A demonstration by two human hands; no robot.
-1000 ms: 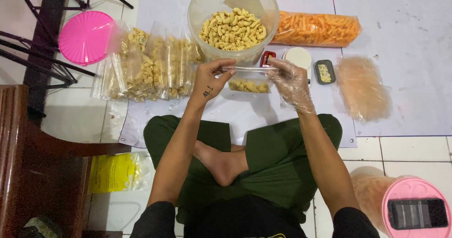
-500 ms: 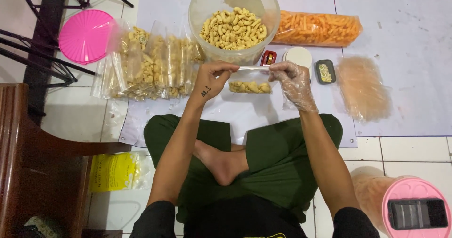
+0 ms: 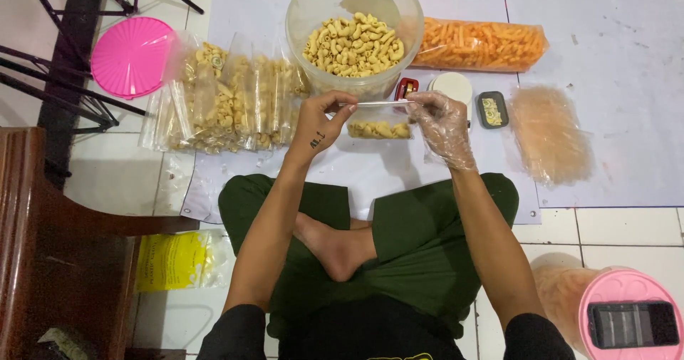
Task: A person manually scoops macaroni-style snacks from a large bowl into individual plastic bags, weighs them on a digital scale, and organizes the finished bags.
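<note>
My left hand point(image 3: 319, 123) and my right hand point(image 3: 440, 122), which wears a thin clear plastic glove, pinch the two top corners of a small clear bag point(image 3: 380, 121) and hold its mouth stretched flat. Yellow curled snack pieces lie in the bottom of the bag. It hangs just in front of a large clear tub point(image 3: 354, 28) of the same snacks. I sit cross-legged in green trousers on a white mat point(image 3: 613, 60).
Several filled small bags point(image 3: 228, 103) lie to the left, with a pink lid point(image 3: 132, 55) beyond them. A long bag of orange sticks point(image 3: 479, 44), a stack of empty bags point(image 3: 550, 133), a small dark tray point(image 3: 492, 109) and a pink-lidded jar point(image 3: 627, 317) lie right. A wooden chair point(image 3: 43, 253) stands left.
The bag's mouth has been drawn closed and pulled taut into a straight line between both hands, which moved slightly up and apart.
</note>
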